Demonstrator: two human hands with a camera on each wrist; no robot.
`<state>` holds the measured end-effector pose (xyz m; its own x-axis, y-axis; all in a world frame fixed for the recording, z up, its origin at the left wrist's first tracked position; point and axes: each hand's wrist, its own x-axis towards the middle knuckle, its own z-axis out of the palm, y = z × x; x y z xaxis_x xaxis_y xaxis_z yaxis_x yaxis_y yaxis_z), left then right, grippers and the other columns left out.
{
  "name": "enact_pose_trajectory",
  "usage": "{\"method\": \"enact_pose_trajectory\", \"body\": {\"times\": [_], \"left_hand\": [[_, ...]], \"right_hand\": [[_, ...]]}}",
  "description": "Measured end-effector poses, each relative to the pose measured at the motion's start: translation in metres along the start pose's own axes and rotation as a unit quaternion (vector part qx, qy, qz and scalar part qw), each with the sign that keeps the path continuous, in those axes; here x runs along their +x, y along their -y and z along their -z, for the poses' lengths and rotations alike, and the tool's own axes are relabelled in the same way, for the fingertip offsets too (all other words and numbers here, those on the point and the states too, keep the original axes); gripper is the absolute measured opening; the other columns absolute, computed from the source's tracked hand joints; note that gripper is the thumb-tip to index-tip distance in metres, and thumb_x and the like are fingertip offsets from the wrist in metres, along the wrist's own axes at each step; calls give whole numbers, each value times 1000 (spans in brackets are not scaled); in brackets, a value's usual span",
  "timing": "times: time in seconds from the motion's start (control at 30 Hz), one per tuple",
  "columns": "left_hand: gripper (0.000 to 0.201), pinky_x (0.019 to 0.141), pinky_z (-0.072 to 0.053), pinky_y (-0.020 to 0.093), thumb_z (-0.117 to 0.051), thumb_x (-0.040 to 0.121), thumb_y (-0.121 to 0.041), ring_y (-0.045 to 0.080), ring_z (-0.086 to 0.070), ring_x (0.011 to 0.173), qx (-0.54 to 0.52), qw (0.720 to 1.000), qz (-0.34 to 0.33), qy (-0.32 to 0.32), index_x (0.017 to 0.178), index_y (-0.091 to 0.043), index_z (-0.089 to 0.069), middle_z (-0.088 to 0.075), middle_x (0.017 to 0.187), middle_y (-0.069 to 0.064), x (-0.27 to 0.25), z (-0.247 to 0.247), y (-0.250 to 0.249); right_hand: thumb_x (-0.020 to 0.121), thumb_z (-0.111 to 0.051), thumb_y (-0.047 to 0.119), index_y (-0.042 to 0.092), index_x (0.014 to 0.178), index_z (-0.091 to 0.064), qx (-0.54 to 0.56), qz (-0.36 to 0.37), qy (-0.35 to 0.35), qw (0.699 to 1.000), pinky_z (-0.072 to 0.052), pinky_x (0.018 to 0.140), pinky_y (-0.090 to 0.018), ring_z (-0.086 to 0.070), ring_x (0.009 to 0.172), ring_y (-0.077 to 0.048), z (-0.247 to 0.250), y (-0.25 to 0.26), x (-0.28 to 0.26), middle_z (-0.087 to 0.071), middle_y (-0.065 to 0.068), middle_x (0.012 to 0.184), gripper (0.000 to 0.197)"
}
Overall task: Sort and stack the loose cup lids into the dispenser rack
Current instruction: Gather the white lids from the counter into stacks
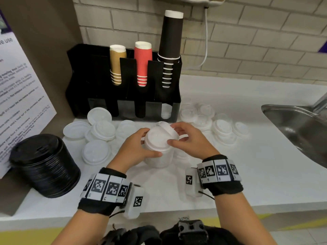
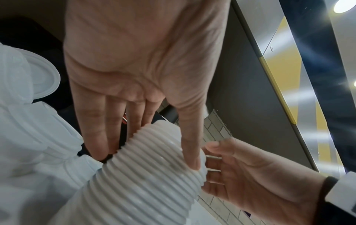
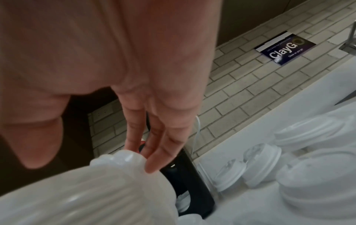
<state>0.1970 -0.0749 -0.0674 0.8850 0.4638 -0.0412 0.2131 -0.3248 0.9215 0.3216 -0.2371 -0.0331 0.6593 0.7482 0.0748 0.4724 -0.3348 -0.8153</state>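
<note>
Nearest me, both hands meet on the stack of white lids [image 1: 160,149] standing on the counter [image 1: 247,174]: my left hand [image 1: 134,149] wraps its side, my right hand [image 1: 190,141] pinches the top lid. Loose lids [image 1: 99,133] lie around; the black dispenser rack [image 1: 123,96] stands beyond.

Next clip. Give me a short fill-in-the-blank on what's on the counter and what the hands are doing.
1. Both hands hold a stack of ___ lids over the counter.
2. The dispenser rack holds gold, ___ and black cups.
3. The stack of black lids sits to the person's ___.
4. A metal ___ is at the far right.

Missing: white; red; left; sink
</note>
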Motion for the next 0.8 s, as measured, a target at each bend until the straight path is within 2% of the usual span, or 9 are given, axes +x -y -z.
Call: {"method": "enact_pose_trajectory", "body": {"times": [0.13,0.23,0.3,0.43,0.53,0.67,0.8], "left_hand": [[74,78,-41,15,-92,60,-24,10,-54,107,0,1000,-1,2,118,-37,-49,-52,111,-24,1,-1,0],[73,75,-41,13,-91,61,-24,7,-54,103,1,1000,-1,2,118,-38,-48,-51,108,-28,0,-1,-2],[73,74,-41,13,-91,61,-24,6,-54,102,1,1000,-3,2,118,-38,-49,-52,108,-28,0,-2,-3],[74,78,-44,15,-91,62,-23,5,-57,103,-2,1000,-9,4,125,-31,-53,-57,113,-21,1,-2,-5],[71,77,-44,14,-91,61,-23,-3,-55,101,-2,1000,-15,6,121,-34,-53,-59,111,-22,1,-3,-4],[68,69,-42,8,-91,60,-25,-10,-54,96,-1,1000,-12,9,111,-43,-51,-59,106,-26,2,-3,-4],[67,62,-43,1,-92,59,-23,-12,-53,92,-4,1000,-12,9,97,-52,-46,-56,102,-29,3,-3,-2]], "right_hand": [[80,-75,23,22,116,-59,-23,25,-12,999,-40,73,-4,-55,97,-3,3,-1,3,-59,7,106,39],[82,-73,19,22,112,-63,-16,40,-18,999,-35,77,2,-55,97,1,4,2,2,-63,5,105,32],[84,-71,16,21,109,-66,-9,61,-9,998,-34,82,1,-56,98,2,3,7,0,-65,5,103,26],[86,-68,9,16,107,-70,-4,103,27,994,-41,94,-14,-59,101,-6,-3,15,-1,-65,4,100,22],[84,-70,7,13,109,-70,-22,123,34,992,-41,93,-13,-57,102,-7,-8,19,0,-61,4,106,26],[79,-77,14,16,112,-70,-53,122,38,990,-40,97,-16,-54,110,-10,-11,20,4,-58,1,116,34],[77,-79,16,17,112,-70,-83,126,39,988,-38,94,-11,-54,110,-11,-12,21,7,-59,1,116,37]]}}
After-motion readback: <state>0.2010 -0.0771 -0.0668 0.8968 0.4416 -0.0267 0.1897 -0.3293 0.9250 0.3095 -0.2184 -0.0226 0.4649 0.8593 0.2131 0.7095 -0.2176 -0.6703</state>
